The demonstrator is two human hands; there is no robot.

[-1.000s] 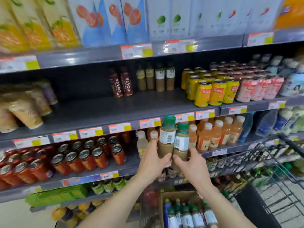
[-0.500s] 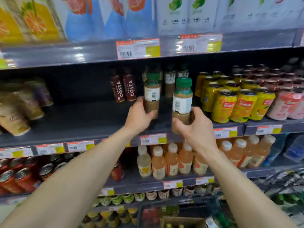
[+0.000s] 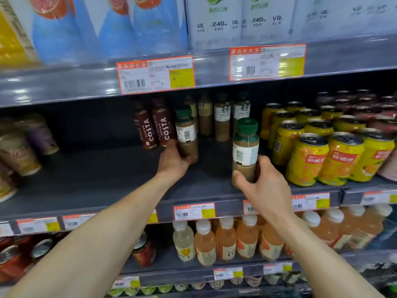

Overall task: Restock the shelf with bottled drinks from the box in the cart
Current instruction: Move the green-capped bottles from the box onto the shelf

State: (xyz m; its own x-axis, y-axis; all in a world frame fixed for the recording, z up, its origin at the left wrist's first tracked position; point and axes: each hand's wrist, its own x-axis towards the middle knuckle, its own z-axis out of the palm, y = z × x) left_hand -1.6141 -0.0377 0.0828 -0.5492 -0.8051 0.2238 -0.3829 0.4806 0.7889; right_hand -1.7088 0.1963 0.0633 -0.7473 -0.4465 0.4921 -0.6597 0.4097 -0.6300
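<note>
My left hand (image 3: 175,161) grips the base of a green-capped coffee bottle (image 3: 186,131), upright deep on the dark middle shelf (image 3: 90,179), beside the two Costa bottles (image 3: 153,125). My right hand (image 3: 261,186) grips a second green-capped coffee bottle (image 3: 245,147) near the shelf's front, left of the yellow cans (image 3: 322,151). Matching coffee bottles (image 3: 222,117) stand in a row at the back. The cart and its box are out of view.
Coffee cups (image 3: 19,147) lie at the shelf's left end. Price tags (image 3: 194,211) line the shelf edge. Orange juice bottles (image 3: 225,239) and red cans (image 3: 12,259) fill the shelf below. Cartons (image 3: 214,20) stand on the shelf above.
Both hands have lifted the two bottles from cart height up to the middle shelf and pushed them inward; the left bottle now sits further back, the right one at the shelf's front.
</note>
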